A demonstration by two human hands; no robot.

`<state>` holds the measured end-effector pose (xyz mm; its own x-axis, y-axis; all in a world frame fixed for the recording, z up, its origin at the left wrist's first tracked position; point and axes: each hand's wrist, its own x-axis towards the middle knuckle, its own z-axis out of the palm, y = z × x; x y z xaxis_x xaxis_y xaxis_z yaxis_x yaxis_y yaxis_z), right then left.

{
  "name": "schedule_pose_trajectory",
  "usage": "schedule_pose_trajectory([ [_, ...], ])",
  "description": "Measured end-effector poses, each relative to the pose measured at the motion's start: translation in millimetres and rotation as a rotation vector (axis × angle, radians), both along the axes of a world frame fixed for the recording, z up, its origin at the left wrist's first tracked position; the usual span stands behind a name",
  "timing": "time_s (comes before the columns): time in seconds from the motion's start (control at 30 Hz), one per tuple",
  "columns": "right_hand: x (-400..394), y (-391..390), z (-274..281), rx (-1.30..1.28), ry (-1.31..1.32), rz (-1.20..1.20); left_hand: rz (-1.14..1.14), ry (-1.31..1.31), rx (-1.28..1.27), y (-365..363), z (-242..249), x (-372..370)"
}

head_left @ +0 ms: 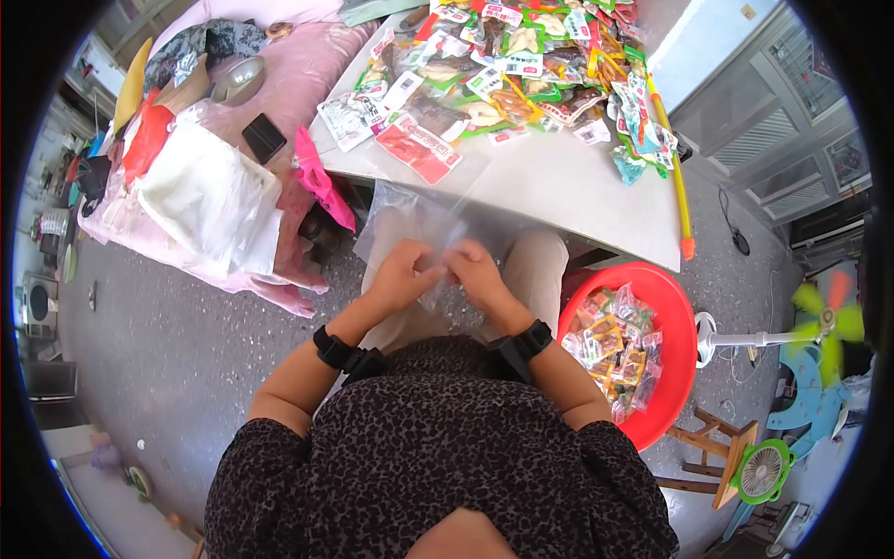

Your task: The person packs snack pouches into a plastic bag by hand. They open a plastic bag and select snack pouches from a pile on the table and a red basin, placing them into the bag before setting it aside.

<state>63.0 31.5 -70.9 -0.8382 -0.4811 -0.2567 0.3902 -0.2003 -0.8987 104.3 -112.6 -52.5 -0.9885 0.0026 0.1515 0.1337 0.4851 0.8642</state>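
My left hand (pixel 410 270) and my right hand (pixel 475 268) are close together above my lap, fingers curled inward. Both pinch a clear plastic bag (pixel 396 207), which spreads out from between them toward the table edge. Its contents, if any, I cannot make out. Just beyond my hands, on the white table (pixel 549 186), a red-and-white food packet (pixel 419 149) lies near the edge. Behind it is a pile of sealed snack packets (pixel 503 74) in many colours.
To my right on the floor stands a red basin (pixel 675 345) holding several bagged packets. A pink-covered surface (pixel 298 56) at the left carries a white plastic sheet (pixel 209 196) and a dark phone-like slab (pixel 264 138). A yellow pole (pixel 677 186) lines the table's right edge; a fan (pixel 827 321) stands farther right.
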Motion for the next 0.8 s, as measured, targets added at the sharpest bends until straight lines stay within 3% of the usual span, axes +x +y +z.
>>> schedule_pose_trajectory([
  [0.07,-1.3,-0.1,-2.0,-0.045,0.025,0.062,-0.134,-0.093,-0.027,1.1,2.4,-0.1],
  [0.17,0.8,-4.8,-2.1,-0.051,-0.030,0.027,-0.157,-0.169,-0.081,1.7,1.7,-5.0],
  [0.57,2.9,-1.7,7.9,0.030,-0.021,0.027,-0.134,-0.055,-0.081,4.4,0.9,-3.0],
  [0.67,2.0,-0.9,12.0,0.081,0.054,0.029,-0.077,0.000,-0.090,2.4,-5.2,-4.2],
  [0.8,-4.2,-1.1,-6.2,0.249,0.375,-0.037,0.061,-0.030,-0.197,-1.8,-0.2,-6.3],
])
